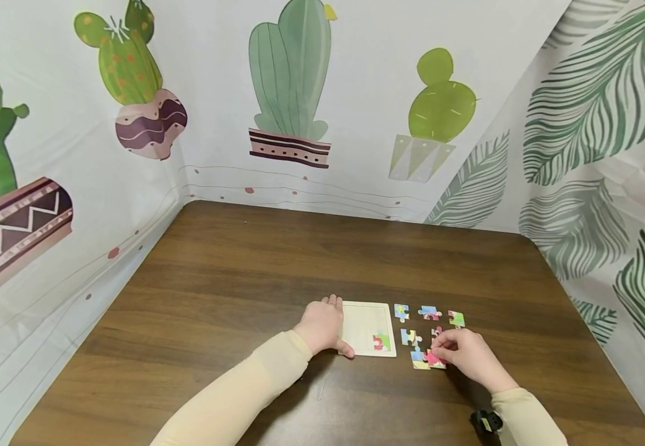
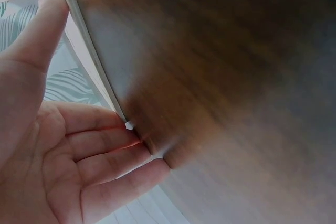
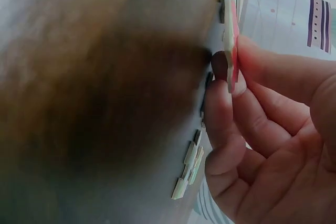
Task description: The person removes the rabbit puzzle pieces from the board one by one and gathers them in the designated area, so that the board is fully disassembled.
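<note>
A pale wooden puzzle tray (image 1: 364, 328) lies flat on the table, with one red-and-green puzzle piece (image 1: 380, 341) in its near right corner. My left hand (image 1: 322, 325) steadies the tray's left side. Its fingers are straight and its thumb touches the edge near the near left corner; the left wrist view shows the thumb (image 2: 50, 3) against the tray's side. Right of the tray, my right hand (image 1: 465, 354) pinches a pink puzzle piece (image 1: 432, 357) between thumb and fingers. In the right wrist view, that piece (image 3: 231, 45) is tilted up on edge.
Several loose puzzle pieces lie right of the tray, among them a blue-and-yellow piece (image 1: 401, 311), a blue-and-red piece (image 1: 429, 312), a green piece (image 1: 456, 318) and a blue piece (image 1: 419, 360). Brown wooden table (image 1: 233, 279) surrounds them. Cactus-printed cloth (image 1: 216, 124) hangs behind.
</note>
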Demonstrator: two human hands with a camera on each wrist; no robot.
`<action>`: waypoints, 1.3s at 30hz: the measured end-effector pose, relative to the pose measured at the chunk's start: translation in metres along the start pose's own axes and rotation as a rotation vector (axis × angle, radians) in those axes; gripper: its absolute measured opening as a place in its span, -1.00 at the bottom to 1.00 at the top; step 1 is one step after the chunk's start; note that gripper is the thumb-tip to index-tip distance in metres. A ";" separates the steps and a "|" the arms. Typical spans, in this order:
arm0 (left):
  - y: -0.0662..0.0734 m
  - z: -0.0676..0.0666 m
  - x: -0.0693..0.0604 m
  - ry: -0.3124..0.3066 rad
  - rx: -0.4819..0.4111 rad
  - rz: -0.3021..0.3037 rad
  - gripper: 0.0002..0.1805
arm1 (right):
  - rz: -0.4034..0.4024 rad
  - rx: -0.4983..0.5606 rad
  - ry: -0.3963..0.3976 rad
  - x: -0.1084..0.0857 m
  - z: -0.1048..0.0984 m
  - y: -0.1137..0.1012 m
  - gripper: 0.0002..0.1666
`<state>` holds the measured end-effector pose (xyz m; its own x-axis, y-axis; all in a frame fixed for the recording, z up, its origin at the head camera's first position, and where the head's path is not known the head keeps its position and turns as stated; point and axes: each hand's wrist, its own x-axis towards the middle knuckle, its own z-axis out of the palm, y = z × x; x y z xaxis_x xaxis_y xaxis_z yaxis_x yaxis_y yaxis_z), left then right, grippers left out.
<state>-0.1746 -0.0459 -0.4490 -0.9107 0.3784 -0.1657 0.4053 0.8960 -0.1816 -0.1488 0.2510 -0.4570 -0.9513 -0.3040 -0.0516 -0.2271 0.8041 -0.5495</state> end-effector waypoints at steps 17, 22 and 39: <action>-0.001 -0.001 -0.001 -0.012 -0.005 -0.007 0.34 | 0.013 -0.020 0.022 -0.001 0.000 0.001 -0.87; 0.000 -0.001 0.000 -0.005 -0.011 -0.004 0.34 | 0.008 -0.021 0.019 -0.001 0.000 0.002 -0.85; 0.000 -0.002 -0.002 0.005 -0.014 -0.005 0.34 | -0.008 -0.026 0.034 -0.001 -0.001 -0.003 -0.84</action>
<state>-0.1733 -0.0462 -0.4471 -0.9132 0.3747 -0.1600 0.3993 0.9010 -0.1693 -0.1473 0.2489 -0.4548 -0.9558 -0.2933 -0.0189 -0.2396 0.8147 -0.5281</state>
